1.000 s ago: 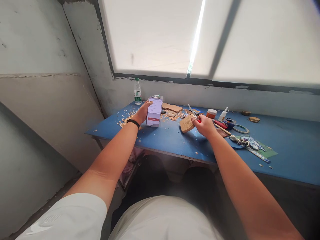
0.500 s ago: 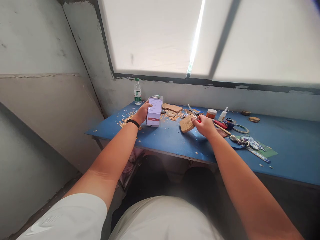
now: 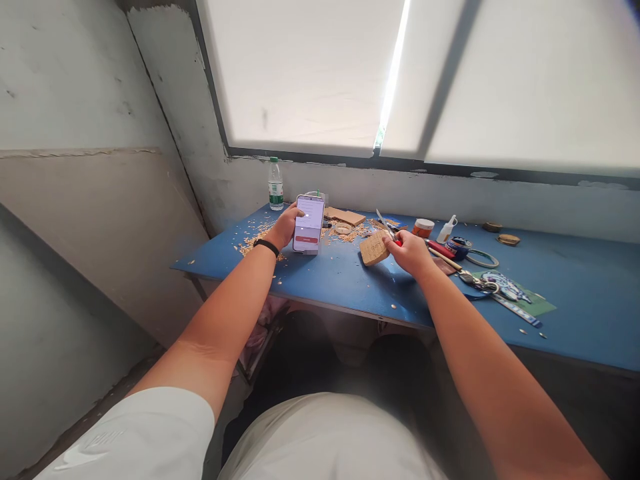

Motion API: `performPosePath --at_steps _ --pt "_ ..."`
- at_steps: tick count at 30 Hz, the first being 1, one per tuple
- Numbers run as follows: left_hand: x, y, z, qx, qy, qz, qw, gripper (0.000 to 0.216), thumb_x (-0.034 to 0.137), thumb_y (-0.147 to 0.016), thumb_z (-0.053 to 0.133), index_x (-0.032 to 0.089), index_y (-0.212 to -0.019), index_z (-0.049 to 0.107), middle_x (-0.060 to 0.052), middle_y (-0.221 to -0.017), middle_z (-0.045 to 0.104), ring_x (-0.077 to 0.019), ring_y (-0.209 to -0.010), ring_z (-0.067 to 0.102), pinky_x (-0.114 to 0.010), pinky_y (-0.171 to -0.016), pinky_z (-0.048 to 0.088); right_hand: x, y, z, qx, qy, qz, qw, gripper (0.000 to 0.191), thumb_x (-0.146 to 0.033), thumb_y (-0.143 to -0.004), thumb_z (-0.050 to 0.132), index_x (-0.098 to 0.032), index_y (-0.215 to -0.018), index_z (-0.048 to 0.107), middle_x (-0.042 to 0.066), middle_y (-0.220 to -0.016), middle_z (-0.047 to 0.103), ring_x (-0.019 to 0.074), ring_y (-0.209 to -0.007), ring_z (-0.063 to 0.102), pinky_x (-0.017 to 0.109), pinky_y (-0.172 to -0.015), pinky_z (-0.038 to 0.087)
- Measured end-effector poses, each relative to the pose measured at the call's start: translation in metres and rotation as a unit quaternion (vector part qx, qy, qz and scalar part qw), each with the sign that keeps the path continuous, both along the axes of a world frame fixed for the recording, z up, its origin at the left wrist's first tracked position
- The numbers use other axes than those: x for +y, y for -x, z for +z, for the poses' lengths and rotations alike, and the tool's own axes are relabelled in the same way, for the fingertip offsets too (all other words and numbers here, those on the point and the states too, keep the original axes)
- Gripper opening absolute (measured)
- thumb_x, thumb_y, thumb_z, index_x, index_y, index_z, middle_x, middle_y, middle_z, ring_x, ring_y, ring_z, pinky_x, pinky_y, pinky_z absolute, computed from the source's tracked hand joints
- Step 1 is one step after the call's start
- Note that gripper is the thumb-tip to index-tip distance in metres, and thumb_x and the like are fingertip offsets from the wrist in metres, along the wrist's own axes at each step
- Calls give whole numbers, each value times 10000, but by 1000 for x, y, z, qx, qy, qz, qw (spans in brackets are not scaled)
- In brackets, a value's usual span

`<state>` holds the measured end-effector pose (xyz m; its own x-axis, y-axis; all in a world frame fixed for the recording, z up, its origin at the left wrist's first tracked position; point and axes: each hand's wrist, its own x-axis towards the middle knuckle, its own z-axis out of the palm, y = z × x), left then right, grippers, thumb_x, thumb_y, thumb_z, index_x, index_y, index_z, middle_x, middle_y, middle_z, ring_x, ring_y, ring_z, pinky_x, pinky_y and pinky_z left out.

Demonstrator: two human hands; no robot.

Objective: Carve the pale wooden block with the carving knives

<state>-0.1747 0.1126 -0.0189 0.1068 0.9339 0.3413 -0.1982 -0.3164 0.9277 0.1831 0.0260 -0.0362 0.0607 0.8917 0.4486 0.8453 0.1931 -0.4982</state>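
Observation:
My left hand (image 3: 284, 225) is closed round a smartphone (image 3: 309, 223), its lit screen facing me and the thumb resting on the screen's left side. A black band circles that wrist. In my right hand (image 3: 411, 252) are a wooden block (image 3: 374, 249) with marks on its face and a red-handled knife (image 3: 384, 223). The blade points up and to the left, behind the block. Both hands are above the blue table (image 3: 330, 287). Fingers on the far side of the phone and of the block are hidden.
Wood shavings (image 3: 253, 241) are scattered round a flat board (image 3: 345, 215). A water bottle (image 3: 275, 185) stands at the back left. To the right lie an orange jar (image 3: 423, 228), a white glue bottle (image 3: 447, 229), tape rolls (image 3: 483, 259), keys (image 3: 481, 283) and a ruler (image 3: 517, 310).
The small bright mark on the phone screen has shifted and the screen's shading differs slightly. Both hands keep their holds and barely move.

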Motion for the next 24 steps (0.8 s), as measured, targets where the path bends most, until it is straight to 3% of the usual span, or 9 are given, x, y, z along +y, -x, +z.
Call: performPosePath --at_steps 17,24 --pt "-4 1 0 10 -2 9 1000 305 286 -702 644 206 -996 644 -49 -901 697 -251 -807 688 -332 -632 493 1 0 0 -7 -3 0 1000 381 -594 -962 554 -272 -775 472 56 -758 649 222 -721 511 343 -662 324" --pt "-8 0 3 5 5 23 1000 325 278 -686 687 205 -1002 663 -35 -911 706 -208 -770 650 -293 -609 461 2 -2 -1 -18 1 -3 1000 386 -597 -967 548 -277 -776 447 49 -743 629 222 -713 498 346 -659 324"
